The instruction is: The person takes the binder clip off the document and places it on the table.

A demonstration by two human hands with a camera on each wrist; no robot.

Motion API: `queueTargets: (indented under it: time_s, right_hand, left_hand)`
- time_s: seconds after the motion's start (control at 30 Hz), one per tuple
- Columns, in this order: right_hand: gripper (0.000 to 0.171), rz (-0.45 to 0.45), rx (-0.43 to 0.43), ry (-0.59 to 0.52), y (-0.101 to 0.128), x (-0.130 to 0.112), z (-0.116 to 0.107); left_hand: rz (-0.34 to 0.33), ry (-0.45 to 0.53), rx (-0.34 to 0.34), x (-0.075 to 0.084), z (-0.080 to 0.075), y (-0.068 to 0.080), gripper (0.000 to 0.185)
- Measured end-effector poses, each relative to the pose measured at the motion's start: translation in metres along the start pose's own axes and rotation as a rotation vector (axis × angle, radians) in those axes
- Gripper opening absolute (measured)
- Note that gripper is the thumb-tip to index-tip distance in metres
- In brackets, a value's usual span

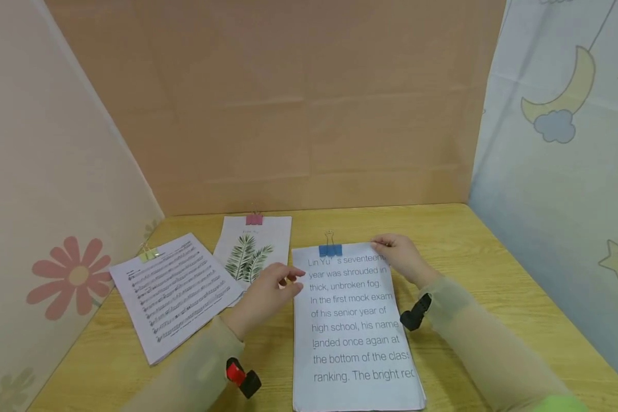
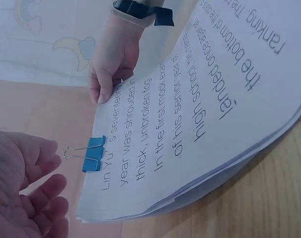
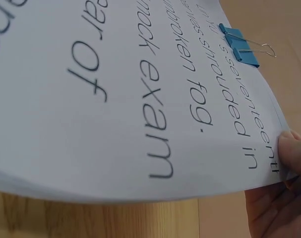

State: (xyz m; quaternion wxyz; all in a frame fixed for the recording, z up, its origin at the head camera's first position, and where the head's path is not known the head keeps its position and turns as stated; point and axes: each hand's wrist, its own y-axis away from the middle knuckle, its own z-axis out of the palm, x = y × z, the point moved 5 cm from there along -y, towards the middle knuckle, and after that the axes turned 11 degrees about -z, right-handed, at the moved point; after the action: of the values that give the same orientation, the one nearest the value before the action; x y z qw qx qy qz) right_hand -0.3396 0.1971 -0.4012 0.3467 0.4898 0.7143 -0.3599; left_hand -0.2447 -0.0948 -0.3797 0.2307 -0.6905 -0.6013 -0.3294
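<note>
A stack of white sheets (image 1: 352, 349) printed with large text lies in front of me, with a blue binder clip (image 1: 331, 250) at the middle of its top edge. My right hand (image 1: 404, 258) pinches the stack's top right corner between thumb and fingers. Close to the upper left edge is my left hand (image 1: 273, 290), fingers loosely bent and holding nothing. In the left wrist view, a gap separates that hand (image 2: 29, 186) from the paper (image 2: 160, 134). The right wrist view shows the thumb of my right hand (image 3: 294, 153) on top of the corner.
Sheet music (image 1: 177, 297) with a yellow clip (image 1: 148, 254) lies at the left on the wooden table (image 1: 443, 240). Partly beneath it, a leaf print (image 1: 278, 234) carries a pink clip (image 1: 254, 220). A brown backdrop (image 1: 309, 114) and patterned side walls surround the table.
</note>
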Motion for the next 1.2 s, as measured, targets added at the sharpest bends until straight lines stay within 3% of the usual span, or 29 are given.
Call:
queueTargets:
  time_s: [0.3, 0.43, 0.67, 0.77, 0.97, 1.2]
  right_hand:
    - [0.032, -0.008, 0.008, -0.025, 0.001, -0.010, 0.001]
    - [0.030, -0.006, 0.012, -0.046, 0.002, -0.017, 0.003]
    - [0.030, -0.014, 0.022, -0.047, 0.003, -0.025, 0.005]
    - [0.030, -0.031, 0.029, -0.035, 0.005, -0.031, 0.005]
    - [0.029, -0.086, 0.051, -0.017, 0.010, -0.046, 0.006]
    - [0.031, -0.128, 0.070, -0.025, 0.013, -0.055, 0.003]
  left_hand:
    - [0.115, -0.114, 0.198, 0.025, -0.014, -0.035, 0.029]
    - [0.090, -0.150, 0.213, 0.033, -0.020, -0.050, 0.033]
    - [0.008, -0.228, 0.126, 0.047, -0.023, -0.074, 0.049]
    - [-0.063, -0.224, 0.060, 0.051, -0.022, -0.079, 0.057]
    - [-0.175, -0.097, -0.087, 0.054, -0.021, -0.081, 0.067]
    - [-0.173, 0.043, -0.145, 0.059, -0.027, -0.076, 0.072]
